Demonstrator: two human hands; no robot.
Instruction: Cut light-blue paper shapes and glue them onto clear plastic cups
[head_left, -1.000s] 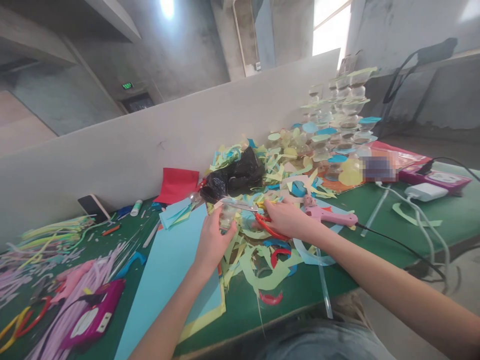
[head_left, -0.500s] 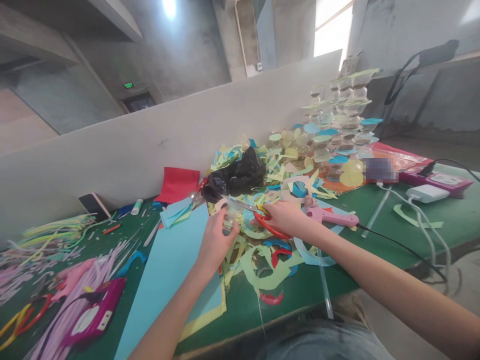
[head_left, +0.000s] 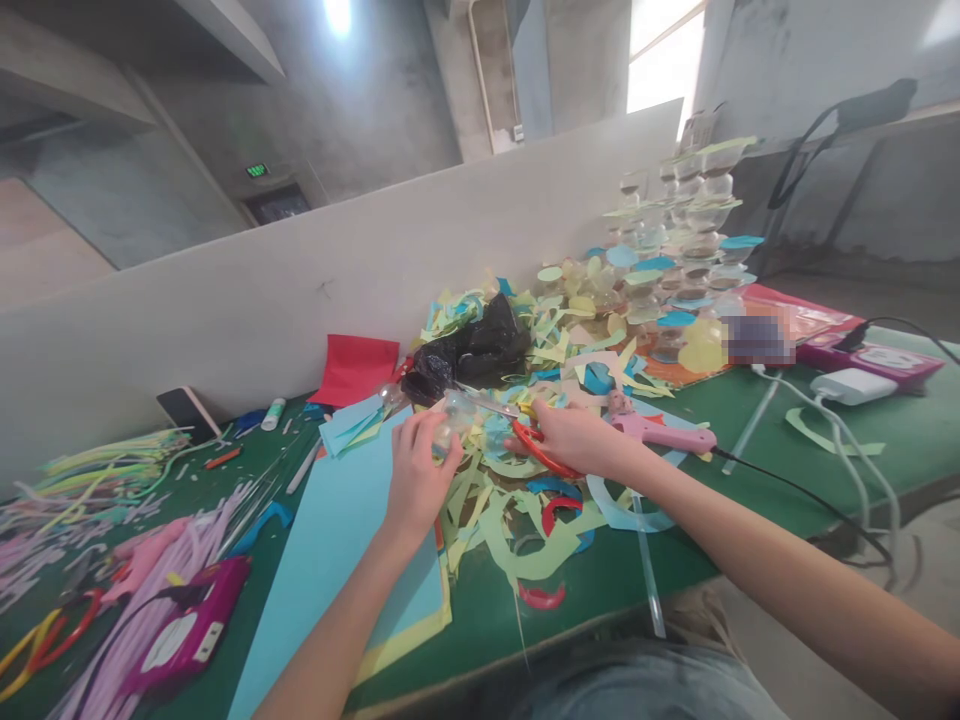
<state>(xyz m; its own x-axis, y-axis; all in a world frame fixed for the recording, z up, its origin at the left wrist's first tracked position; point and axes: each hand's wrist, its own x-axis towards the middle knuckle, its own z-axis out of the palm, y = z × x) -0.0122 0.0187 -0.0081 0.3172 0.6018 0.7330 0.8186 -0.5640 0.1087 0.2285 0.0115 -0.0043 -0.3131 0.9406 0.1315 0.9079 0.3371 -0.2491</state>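
In the middle of the head view, my left hand (head_left: 421, 462) has its fingers curled round a small clear plastic piece (head_left: 456, 412), rounded and see-through; its exact shape is hard to make out. My right hand (head_left: 571, 437) grips a pair of scissors (head_left: 538, 446) by the red and yellow handles. The blades point left, against or just beside the plastic piece. Beneath both hands lies a heap of cut paper scraps (head_left: 525, 545), mostly pale green with some blue and red. A pink glue gun (head_left: 671, 436) rests just right of my right hand.
Light blue paper sheets (head_left: 337, 560) lie at left. Behind are a black plastic bag (head_left: 491, 340) and red paper (head_left: 358, 368). Stacked clear plastic pieces with paper discs (head_left: 697, 240) stand back right. Power strips (head_left: 187, 625), cables, another scissors (head_left: 52, 635) and pale strips (head_left: 127, 460) surround the work.
My left hand has shifted slightly left with the clear plastic piece, which now shows more plainly. The scissors have tilted a little, and my right hand stays nearly in place.
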